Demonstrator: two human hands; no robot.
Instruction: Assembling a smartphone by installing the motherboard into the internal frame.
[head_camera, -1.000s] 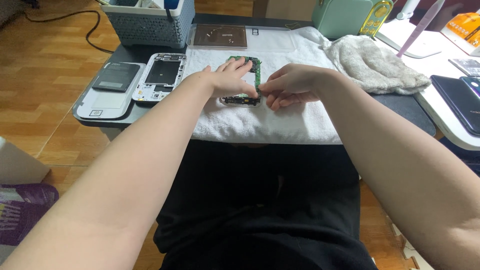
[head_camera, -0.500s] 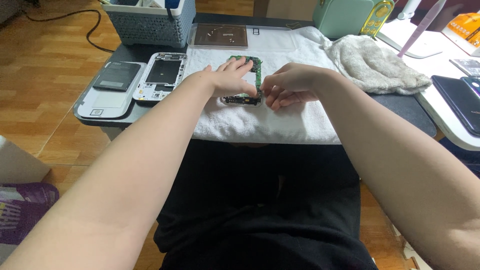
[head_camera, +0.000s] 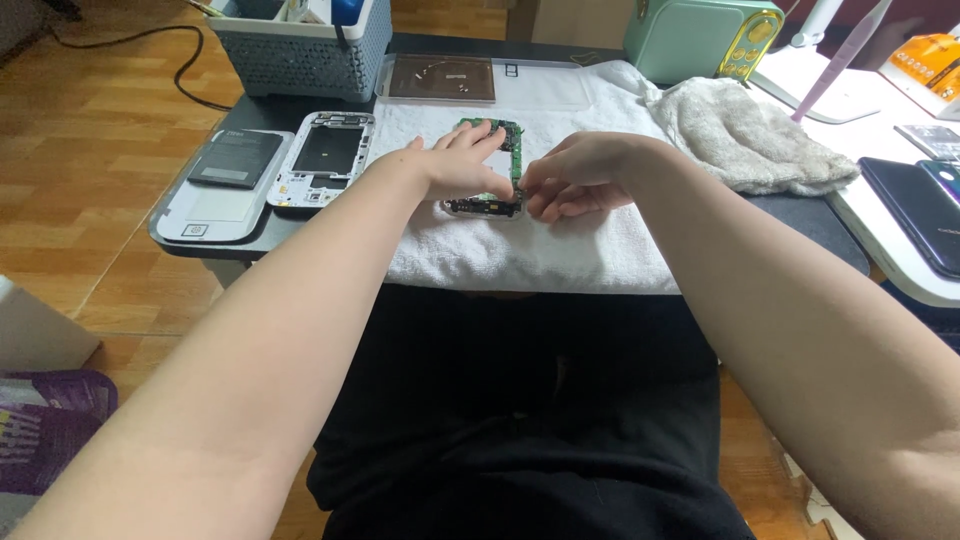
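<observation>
A disassembled phone with a green circuit board (head_camera: 507, 140) lies on a white towel (head_camera: 540, 245) on the dark table. My left hand (head_camera: 462, 160) rests flat on top of it, fingers spread, pressing it down. My right hand (head_camera: 575, 175) is curled at the phone's right edge, its fingertips pinched against the edge near the lower corner. What the fingertips pinch is hidden.
A white phone frame (head_camera: 325, 155) and a dark battery (head_camera: 235, 160) on a white back cover lie at the left. A grey basket (head_camera: 300, 45), a flat tray (head_camera: 440, 80), a green device (head_camera: 700, 35), a crumpled cloth (head_camera: 750, 135) and dark phones (head_camera: 915, 205) stand around.
My right hand has shifted slightly at the phone's edge; the left hand stays pressed on the board.
</observation>
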